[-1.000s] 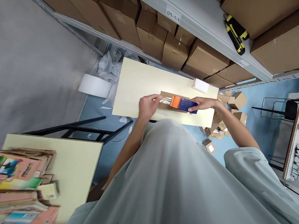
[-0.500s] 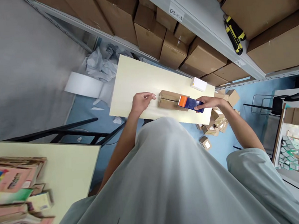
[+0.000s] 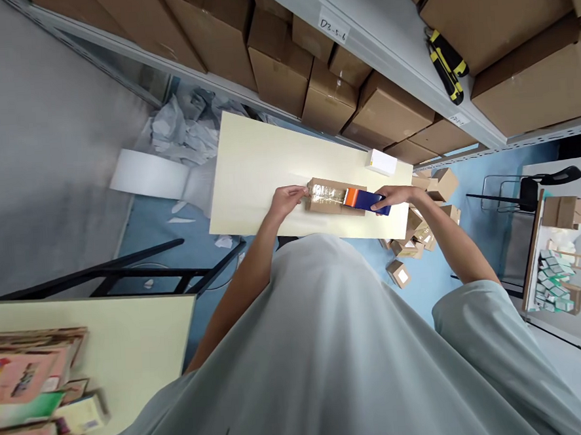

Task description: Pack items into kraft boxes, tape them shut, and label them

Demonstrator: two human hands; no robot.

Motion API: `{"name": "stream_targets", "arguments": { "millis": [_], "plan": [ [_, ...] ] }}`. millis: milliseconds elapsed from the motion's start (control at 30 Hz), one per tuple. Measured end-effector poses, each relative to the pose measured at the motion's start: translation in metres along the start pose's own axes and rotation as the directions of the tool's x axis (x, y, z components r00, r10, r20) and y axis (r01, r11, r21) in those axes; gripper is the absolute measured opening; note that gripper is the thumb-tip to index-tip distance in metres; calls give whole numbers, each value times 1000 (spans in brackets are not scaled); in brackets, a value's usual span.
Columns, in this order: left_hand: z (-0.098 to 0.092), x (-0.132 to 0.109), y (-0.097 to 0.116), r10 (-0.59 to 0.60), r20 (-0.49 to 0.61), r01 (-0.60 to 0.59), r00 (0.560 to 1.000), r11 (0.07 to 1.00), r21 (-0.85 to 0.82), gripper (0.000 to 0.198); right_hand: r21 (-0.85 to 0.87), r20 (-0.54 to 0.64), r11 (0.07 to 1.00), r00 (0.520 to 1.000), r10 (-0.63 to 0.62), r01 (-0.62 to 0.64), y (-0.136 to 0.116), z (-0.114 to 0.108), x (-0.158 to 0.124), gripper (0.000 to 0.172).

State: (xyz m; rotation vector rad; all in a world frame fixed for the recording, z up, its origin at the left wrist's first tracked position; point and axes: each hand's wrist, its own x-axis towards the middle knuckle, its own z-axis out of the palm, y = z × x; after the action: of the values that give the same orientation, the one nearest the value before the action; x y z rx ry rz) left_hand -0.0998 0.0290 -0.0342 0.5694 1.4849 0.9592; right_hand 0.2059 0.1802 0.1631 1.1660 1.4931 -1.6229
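Observation:
A brown cardboard box [image 3: 314, 206] lies lengthwise on the pale yellow table. In my right hand [image 3: 392, 197] is a blue-and-orange tape dispenser [image 3: 363, 199], angled onto the box's right part. A shiny strip of clear packing tape [image 3: 328, 195] runs along the top of the box from the dispenser to its left end. There, the fingers of my left hand [image 3: 288, 199] are closed together on the end of the tape. How firmly they pinch it is too small to make out.
On the table's [image 3: 257, 154] far right corner sits a small white box [image 3: 381, 163]. Behind it stands a shelf with cartons [image 3: 281, 67] and yellow-black cutters [image 3: 446, 67]. Flattened colourful packaging [image 3: 30, 384] lies on another table at lower left. Small cartons [image 3: 414, 233] lie piled on the floor.
My left hand has moved right to the box's left end. A bright strip of tape now shows along the box top. My right hand still holds the dispenser, slightly shifted.

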Motion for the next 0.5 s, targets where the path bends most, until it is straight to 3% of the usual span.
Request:
{"name": "stream_targets", "arguments": {
  "millis": [167,333,433,500],
  "plan": [
    [4,-8,-3,47,-64,-44,997,998,52,23,21,8,1000,1000,9,-9,4,2,2,72],
    [12,-14,-6,97,-139,-65,986,973,223,24,-14,7,1000,1000,25,-25,8,1,5,70],
    [20,-14,-18,96,-201,-22,975,940,339,37,-24,-13,999,999,37,-38,8,1,5,68],
    [24,-14,-30,93,-219,-4,971,927,376,63,-28,-14,999,999,38,-38,9,1,4,67]
  ]
}}
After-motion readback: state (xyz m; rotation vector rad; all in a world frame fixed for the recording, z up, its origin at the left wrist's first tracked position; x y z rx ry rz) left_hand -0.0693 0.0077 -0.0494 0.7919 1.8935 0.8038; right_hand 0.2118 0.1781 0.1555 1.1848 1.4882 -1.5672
